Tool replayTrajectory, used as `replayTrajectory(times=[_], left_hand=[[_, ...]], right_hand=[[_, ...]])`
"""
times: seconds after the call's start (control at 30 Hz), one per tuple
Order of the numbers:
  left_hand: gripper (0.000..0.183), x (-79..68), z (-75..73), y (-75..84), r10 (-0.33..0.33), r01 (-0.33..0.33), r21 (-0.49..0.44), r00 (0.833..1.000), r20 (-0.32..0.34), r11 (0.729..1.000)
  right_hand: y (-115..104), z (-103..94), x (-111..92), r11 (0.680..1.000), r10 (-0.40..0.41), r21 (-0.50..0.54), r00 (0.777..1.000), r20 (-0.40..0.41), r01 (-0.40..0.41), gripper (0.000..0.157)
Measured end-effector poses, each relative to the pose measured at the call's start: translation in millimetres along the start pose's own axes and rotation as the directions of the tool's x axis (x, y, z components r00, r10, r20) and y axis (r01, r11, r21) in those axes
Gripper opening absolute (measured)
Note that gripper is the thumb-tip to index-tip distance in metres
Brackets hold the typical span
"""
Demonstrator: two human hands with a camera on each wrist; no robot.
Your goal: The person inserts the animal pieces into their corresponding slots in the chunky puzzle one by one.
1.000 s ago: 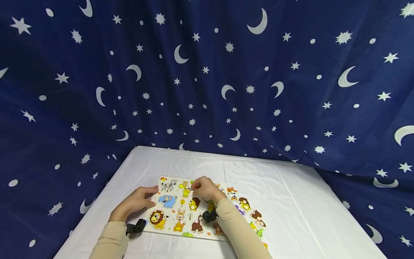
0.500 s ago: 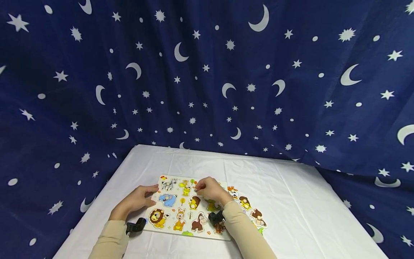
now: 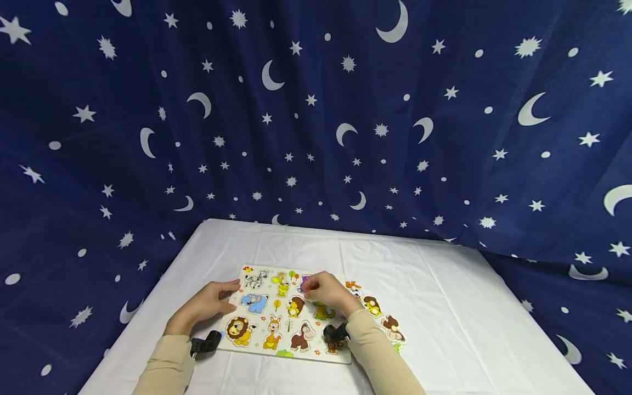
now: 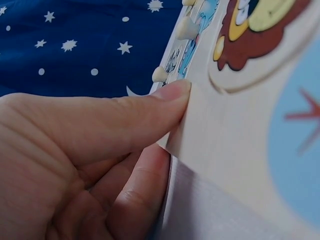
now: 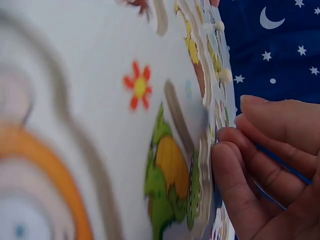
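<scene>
A white animal puzzle board (image 3: 266, 351) lies on the table. With thumb on top and fingers at the side, my left hand (image 3: 209, 304) grips its left edge; the thumb (image 4: 165, 95) shows close in the left wrist view. Knobs stand up from the elephant (image 3: 254, 303) and zebra (image 3: 254, 280). My right hand (image 3: 327, 291) hovers over the upper right part, beside the partly covered purple picture (image 3: 303, 282). In the right wrist view its fingers (image 5: 230, 175) are loosely bent and hold nothing visible. The giraffe (image 3: 282, 285) lies just left of them.
Loose pieces lie right of the board, among them a hedgehog (image 3: 372, 306) and a brown animal (image 3: 392, 328); my right sleeve (image 3: 382, 354) covers some. A white cloth (image 3: 405, 269) covers the table, with a starry blue curtain (image 3: 316, 137) behind.
My right hand has moved right from the giraffe, uncovering it and part of the purple picture. The left hand stays at the board's edge. The head view has shifted slightly.
</scene>
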State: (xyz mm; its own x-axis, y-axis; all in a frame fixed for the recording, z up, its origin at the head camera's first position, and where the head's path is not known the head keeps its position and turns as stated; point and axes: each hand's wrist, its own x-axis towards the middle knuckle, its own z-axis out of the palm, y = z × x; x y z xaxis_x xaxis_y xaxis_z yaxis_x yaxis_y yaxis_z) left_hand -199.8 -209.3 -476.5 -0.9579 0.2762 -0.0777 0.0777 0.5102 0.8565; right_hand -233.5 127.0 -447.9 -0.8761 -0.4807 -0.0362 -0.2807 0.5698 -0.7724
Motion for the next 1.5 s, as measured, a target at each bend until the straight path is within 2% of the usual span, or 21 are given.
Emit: replayTrajectory(times=[0.2,0.57,0.73,1.03,1.27,1.5], left_hand=[[0.059,-0.5,-0.1,1.2,0.001,-0.001,-0.005,1.000,0.001,1.000],[0.060,-0.4,-1.1,1.5,-0.006,0.006,0.017,1.000,-0.001,1.000],[0.060,0.6,-1.4,3.3,0.000,-0.001,0.057,1.000,0.007,0.998],[0.059,-0.2,0.7,2.8,-0.026,0.026,0.029,1.000,-0.006,0.999],[0.060,-2.4,-0.7,5.9,0.001,-0.001,0.016,1.000,0.001,1.000],[0.060,-1.8,0.8,3.4,-0.006,0.006,0.003,1.000,-0.001,1.000]], right_hand=[[6.7,-3.5,-5.7,1.000,-0.026,-0.007,1.000,-0.011,0.026,0.007],[8.4,-5.4,-15.1,1.000,-0.012,0.002,1.000,0.000,0.012,0.009],[7.8,-7.6,-19.8,1.000,-0.008,-0.001,1.000,0.003,0.008,0.010],[13.6,-18.9,-29.5,0.998,-0.044,-0.057,0.998,-0.037,0.042,0.013],[25.2,-31.0,-40.1,0.998,-0.039,-0.043,0.995,-0.087,0.035,0.014],[39.8,-46.0,-45.0,0.999,0.003,0.047,0.991,-0.133,0.003,0.013]])
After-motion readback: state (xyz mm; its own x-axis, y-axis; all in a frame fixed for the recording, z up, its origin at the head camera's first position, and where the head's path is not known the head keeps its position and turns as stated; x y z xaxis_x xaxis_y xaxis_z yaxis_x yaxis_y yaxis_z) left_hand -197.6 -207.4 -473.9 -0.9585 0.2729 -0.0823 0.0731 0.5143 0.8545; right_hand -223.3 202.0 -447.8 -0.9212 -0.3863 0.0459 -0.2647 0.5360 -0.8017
